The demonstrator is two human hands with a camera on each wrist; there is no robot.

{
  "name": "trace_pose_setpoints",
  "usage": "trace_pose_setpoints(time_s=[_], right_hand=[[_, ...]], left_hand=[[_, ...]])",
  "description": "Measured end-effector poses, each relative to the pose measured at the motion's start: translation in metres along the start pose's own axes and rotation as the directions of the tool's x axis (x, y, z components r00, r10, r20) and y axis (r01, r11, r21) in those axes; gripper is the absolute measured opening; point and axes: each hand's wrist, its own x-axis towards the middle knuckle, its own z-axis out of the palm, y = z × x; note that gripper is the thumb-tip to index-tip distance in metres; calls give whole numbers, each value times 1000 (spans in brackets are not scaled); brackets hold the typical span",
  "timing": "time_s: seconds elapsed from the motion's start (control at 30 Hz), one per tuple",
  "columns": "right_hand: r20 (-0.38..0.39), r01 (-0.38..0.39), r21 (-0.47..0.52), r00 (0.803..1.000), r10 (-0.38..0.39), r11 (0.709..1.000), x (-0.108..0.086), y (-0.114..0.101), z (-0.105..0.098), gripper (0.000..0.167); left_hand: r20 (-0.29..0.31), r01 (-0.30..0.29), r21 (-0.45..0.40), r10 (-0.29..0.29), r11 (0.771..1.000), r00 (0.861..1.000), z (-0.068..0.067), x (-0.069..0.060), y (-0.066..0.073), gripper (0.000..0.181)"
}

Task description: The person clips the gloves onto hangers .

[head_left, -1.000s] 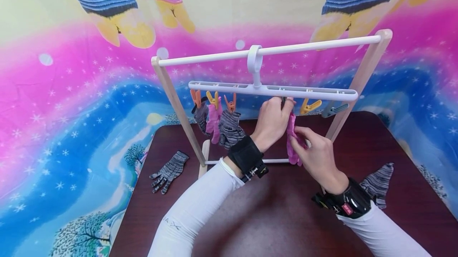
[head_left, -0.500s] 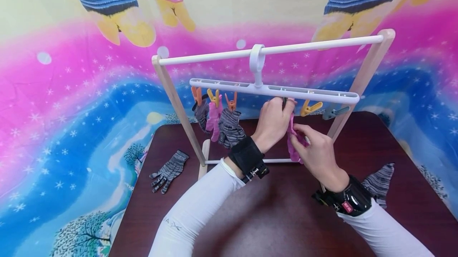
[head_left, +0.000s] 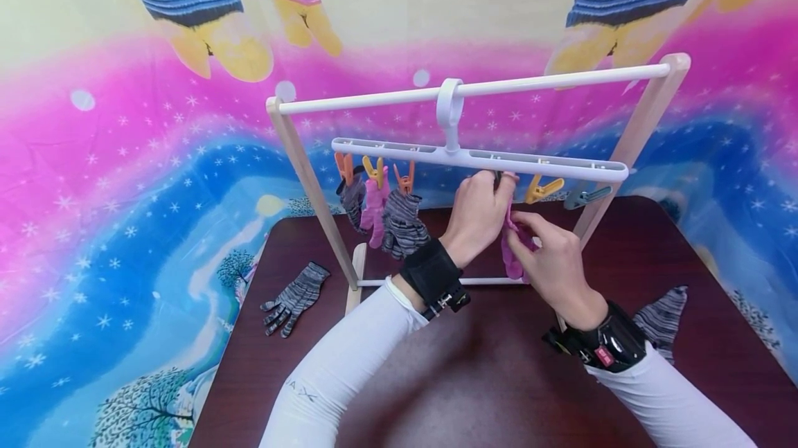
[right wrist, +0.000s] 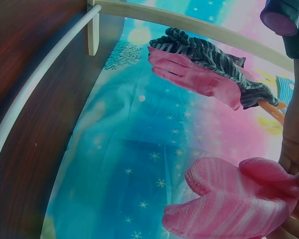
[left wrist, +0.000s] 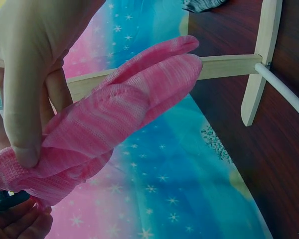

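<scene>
My left hand (head_left: 476, 209) is raised under the white hanger (head_left: 405, 151), pinching a dark clothespin (left wrist: 12, 201). Just below it is a pink knitted glove (left wrist: 104, 122), its fingers pointing down. The right hand (head_left: 555, 257) pinches this glove, its thumb lying across the fabric near the cuff in the left wrist view. Whether the clothespin's jaws bite the cuff is hidden by the fingers. Left of my hands, a grey striped glove (head_left: 404, 226), a pink glove (head_left: 374, 209) and another dark striped piece (head_left: 352, 202) hang from clothespins.
The hanger hooks over the white rod (head_left: 561, 79) of a wooden rack (head_left: 312, 192). A yellow clothespin (head_left: 542, 188) and a grey-blue clothespin (head_left: 586, 196) hang at right. On the dark table (head_left: 467, 379) lie a grey glove (head_left: 296, 299) and another grey knitted piece (head_left: 663, 316).
My right hand has risen slightly with the pink glove, whose fabric bunches more at the pinch. The left hand stays at the clothespin. The whole head view shifts a little.
</scene>
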Motion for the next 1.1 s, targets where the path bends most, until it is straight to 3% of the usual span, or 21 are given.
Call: trace_pose_setpoints(time_s=[1.1], right_hand=[[-22,3,13,1000,-3,1000,3,2,2,27]], left_hand=[[29,19,29,-20,999,999,3,-1,1,40]])
